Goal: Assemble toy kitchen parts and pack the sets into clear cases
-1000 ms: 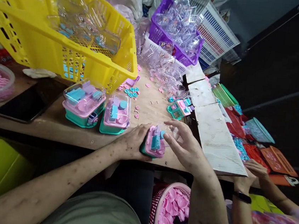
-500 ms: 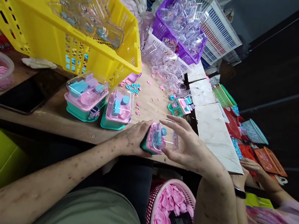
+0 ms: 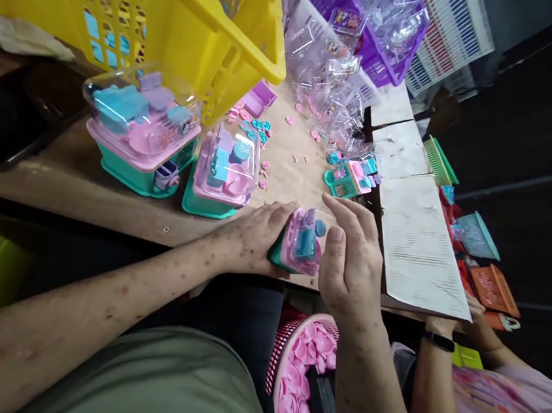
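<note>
Pink-teal toy set (image 3: 299, 243) at worktop (image 3: 75, 193) edge; left hand (image 3: 256, 234) grip wraps its base, right hand (image 3: 349, 263) grip curled on its side. Uneven push could tip it off.

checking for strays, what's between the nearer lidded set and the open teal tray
Two small pink discs and tiny bits on bare table, in the head view.

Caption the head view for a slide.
Left hand grips a pink-and-teal toy set at the table edge; right hand rests against it.
</note>
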